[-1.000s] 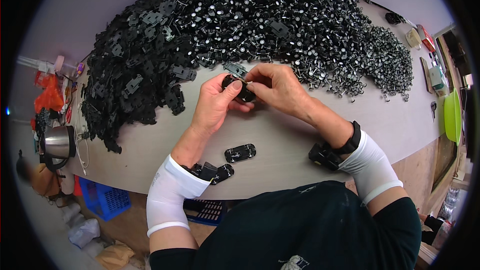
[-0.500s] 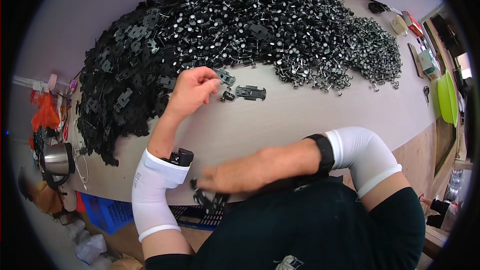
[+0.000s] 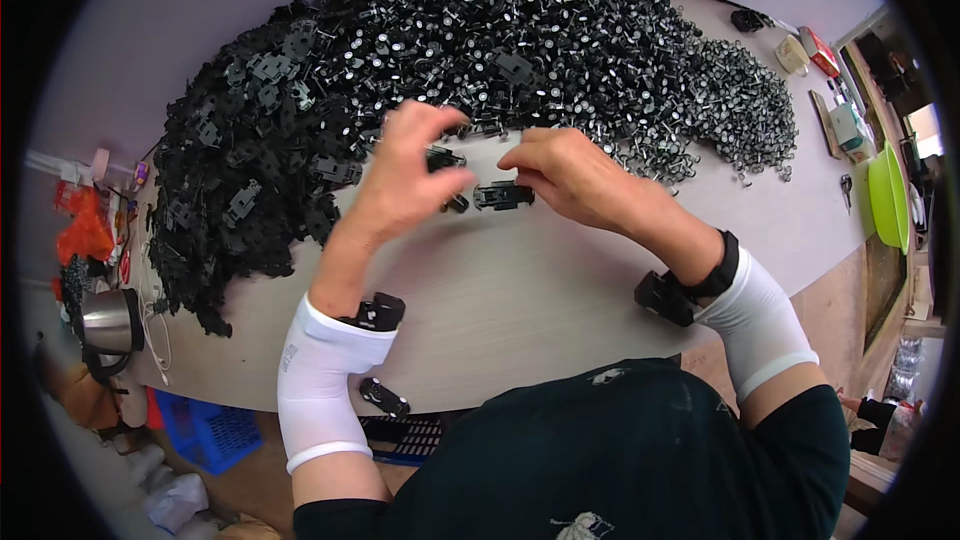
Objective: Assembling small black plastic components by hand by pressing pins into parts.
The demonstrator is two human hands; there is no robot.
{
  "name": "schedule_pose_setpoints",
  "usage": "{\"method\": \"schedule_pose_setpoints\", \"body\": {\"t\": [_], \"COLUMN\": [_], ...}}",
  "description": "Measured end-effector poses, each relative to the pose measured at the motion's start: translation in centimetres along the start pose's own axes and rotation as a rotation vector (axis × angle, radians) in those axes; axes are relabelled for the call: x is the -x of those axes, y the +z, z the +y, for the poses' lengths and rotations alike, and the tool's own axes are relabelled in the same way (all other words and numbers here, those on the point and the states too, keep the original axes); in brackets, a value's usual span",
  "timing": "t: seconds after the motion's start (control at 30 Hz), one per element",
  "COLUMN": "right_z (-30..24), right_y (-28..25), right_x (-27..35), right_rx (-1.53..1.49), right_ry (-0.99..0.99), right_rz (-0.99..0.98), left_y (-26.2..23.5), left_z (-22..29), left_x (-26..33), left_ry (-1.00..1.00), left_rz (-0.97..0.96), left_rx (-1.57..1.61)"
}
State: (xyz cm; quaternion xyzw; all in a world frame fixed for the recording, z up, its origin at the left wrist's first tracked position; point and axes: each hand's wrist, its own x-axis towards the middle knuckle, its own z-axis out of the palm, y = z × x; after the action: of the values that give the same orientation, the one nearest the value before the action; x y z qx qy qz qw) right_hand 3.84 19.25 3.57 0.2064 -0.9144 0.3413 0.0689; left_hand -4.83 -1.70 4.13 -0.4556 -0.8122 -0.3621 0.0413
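My left hand [image 3: 405,180] is blurred, its thumb and fingers apart, above a grey-black toy-car chassis [image 3: 446,156] and a small black wheel piece [image 3: 458,203]. My right hand [image 3: 570,172] is over the right end of another black chassis [image 3: 503,196] lying flat on the table. Its fingers are bent with a gap between index finger and thumb; whether they touch the chassis is hard to make out. A small black assembled piece [image 3: 385,397] lies at the near table edge beside my left forearm.
Wheel-and-axle parts form a large heap [image 3: 540,50] at the back, beside a pile of black chassis [image 3: 230,160] on the left. A lime-green basin [image 3: 888,200] stands far right, a steel kettle [image 3: 110,322] far left. A blue crate [image 3: 205,430] sits below the table edge.
My right hand has moved from the near table edge up to the chassis at centre. My left hand has shifted slightly and its fingers have spread. The small black piece now shows at the edge.
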Motion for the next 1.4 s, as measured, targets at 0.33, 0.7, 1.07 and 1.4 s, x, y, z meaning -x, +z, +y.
{"method": "schedule_pose_setpoints", "body": {"t": [0.33, 0.7, 1.07, 1.4], "right_z": [-2.5, -0.2, 0.2, -2.0], "right_y": [4.7, -2.1, 0.9, 1.9], "right_x": [-3.8, 1.9, 0.8, -0.2], "right_rx": [0.335, -0.168, -0.62, -0.631], "right_ry": [0.016, 0.358, 0.433, 0.171], "right_rz": [-0.176, -0.046, -0.01, -0.11], "left_y": [-2.6, 3.2, 3.3, 3.0], "left_z": [-1.4, 0.9, 0.9, -0.4], "left_x": [1.0, 1.3, 2.3, 2.2], "left_ry": [-0.363, 0.137, -0.399, -0.568], "left_rz": [0.166, -0.185, 0.001, 0.162], "left_rx": [0.46, -0.059, 0.756, 1.326]}}
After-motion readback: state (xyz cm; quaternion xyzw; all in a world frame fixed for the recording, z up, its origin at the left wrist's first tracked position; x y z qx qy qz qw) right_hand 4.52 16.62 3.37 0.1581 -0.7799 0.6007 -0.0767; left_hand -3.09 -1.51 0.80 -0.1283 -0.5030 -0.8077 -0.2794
